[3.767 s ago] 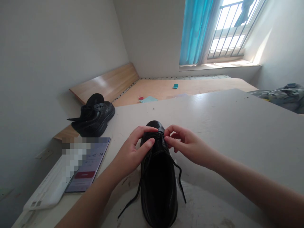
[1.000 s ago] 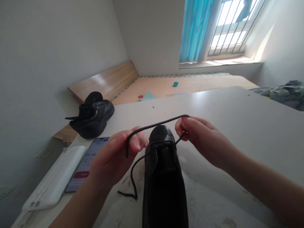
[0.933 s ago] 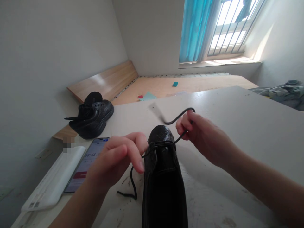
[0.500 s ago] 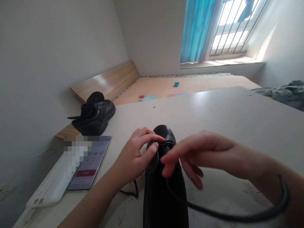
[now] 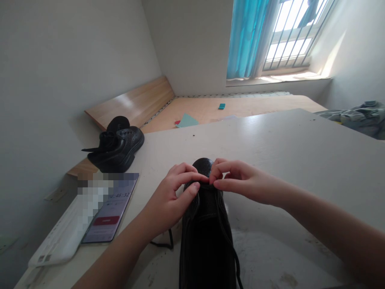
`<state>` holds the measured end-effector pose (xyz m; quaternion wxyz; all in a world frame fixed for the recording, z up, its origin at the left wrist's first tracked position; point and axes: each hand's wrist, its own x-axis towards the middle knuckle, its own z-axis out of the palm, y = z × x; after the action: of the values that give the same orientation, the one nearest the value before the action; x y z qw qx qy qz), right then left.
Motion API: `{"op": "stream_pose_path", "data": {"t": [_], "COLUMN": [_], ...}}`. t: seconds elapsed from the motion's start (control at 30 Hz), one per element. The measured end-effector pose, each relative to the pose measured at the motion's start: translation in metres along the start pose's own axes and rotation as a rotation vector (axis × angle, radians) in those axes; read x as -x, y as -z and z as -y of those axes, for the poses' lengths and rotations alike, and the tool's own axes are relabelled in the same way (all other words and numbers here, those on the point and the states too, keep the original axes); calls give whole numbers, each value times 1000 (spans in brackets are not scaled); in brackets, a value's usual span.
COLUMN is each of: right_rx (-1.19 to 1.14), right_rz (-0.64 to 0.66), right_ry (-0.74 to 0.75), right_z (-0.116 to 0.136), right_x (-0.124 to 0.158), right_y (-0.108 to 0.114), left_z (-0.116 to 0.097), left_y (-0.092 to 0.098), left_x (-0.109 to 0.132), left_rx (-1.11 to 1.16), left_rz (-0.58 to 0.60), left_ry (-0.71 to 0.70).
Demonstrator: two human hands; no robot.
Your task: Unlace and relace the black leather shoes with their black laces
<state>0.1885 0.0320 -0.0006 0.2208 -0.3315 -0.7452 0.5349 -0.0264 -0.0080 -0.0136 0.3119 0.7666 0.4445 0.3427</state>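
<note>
A black leather shoe lies on the white table, toe pointing away from me. My left hand rests on the shoe's left side near the lowest lace row, index finger extended across it and thumb apart. Opposite it, my right hand has its thumb and index finger pinched together at the right end of that row; what they hold is too small to make out. One black lace runs down the shoe's right side, and another lace end lies on the table to the left.
Another black shoe lies at the table's back left. Below it are a phone with a timer and a white object, partly blurred. Beyond the white table is a wooden surface with small coloured pieces.
My right hand has moved forward and closed its fingers at the lace row. The lace that looped out toward my right wrist now hangs along the shoe's right side. My left hand stays put.
</note>
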Motion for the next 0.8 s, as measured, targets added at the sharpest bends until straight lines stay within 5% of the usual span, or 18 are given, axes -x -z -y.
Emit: {"op": "stream_pose_path", "data": {"t": [0.27,0.43,0.53,0.6,0.8], "right_rx": [-583,-201,-52,-203,-790], "right_rz": [45,-21,90,98,-158], "right_ry": [-15,53,101,91,80], "right_z": [-4,4,5,2,5], "right_x": [-1,4,5,4,0], "right_y": [3,7,3,1,12], "left_z": [2,6,6,6,7], "left_y": [-3,-5,-7,-8,-10], "left_x": [-3,-3,-4,-5,-2], "left_rx": [146,274,379,393,441], "left_rz": [2,-12,-18,-14,-66], "left_ry": [44,142,202,223,296]}}
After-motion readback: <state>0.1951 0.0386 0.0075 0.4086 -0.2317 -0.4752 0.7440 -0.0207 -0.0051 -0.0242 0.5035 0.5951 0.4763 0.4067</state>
